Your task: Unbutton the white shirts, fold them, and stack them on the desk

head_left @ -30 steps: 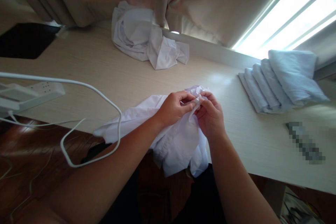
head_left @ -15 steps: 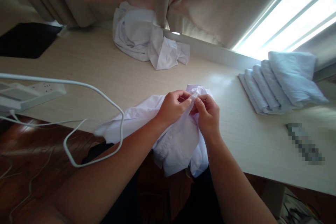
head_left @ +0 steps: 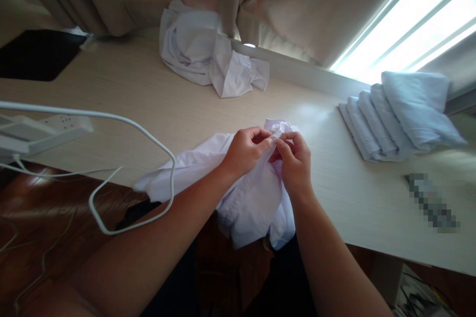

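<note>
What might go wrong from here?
The white garment hangs over the edge of the desk, so it could slip off if the left hand and right hand both let go. The white cable loops across the view of the left forearm; contact is unclear, but it might snag.

White cloth (head_left: 256, 200), thin, crumpled; far end bunched, one part spread left across the table (head_left: 347, 188), near folds draped over its near edge.

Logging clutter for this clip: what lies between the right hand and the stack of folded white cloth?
In the head view, only bare tabletop shows between the right hand, which pinches some white fabric, and the stack of folded white cloth.
</note>
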A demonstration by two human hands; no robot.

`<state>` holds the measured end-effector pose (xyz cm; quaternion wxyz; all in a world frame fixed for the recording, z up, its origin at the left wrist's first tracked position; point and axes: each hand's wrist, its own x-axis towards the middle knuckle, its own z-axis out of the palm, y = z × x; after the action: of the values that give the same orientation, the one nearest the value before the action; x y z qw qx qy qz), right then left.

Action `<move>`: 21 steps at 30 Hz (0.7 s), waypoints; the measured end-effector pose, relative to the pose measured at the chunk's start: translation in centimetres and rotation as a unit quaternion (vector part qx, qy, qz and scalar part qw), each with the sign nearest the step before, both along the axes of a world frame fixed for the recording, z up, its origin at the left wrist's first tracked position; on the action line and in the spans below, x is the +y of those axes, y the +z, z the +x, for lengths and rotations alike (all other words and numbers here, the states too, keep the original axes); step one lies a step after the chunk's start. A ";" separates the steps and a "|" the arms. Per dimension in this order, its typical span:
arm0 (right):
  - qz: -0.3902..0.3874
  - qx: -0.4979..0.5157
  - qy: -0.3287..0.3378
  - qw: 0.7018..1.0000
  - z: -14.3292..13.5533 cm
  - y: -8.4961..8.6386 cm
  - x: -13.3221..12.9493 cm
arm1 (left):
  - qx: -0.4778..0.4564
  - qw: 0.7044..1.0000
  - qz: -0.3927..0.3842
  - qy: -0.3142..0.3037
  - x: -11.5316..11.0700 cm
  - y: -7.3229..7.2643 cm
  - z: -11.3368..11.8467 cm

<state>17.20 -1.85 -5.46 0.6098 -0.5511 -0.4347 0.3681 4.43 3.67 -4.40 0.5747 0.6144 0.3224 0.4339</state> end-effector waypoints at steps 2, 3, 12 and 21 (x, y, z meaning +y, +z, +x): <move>0.002 0.006 0.003 1.000 0.0 0.0 0.0 | -0.011 1.000 -0.009 -0.002 0.0 0.1 0.0; 0.004 0.010 0.005 1.000 0.0 0.0 0.0 | -0.016 1.000 -0.015 -0.003 0.0 0.1 0.0; 0.010 0.054 0.053 0.997 0.1 0.2 0.1 | -0.047 0.992 -0.114 0.000 0.3 0.2 0.1; -0.037 0.030 0.099 0.994 0.4 0.4 0.1 | -0.061 0.988 -0.140 0.011 0.5 -0.1 -0.2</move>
<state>17.63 -1.75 -5.10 0.5624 -0.5162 -0.4545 0.4589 4.23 4.19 -4.49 0.6688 0.4965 0.3512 0.4277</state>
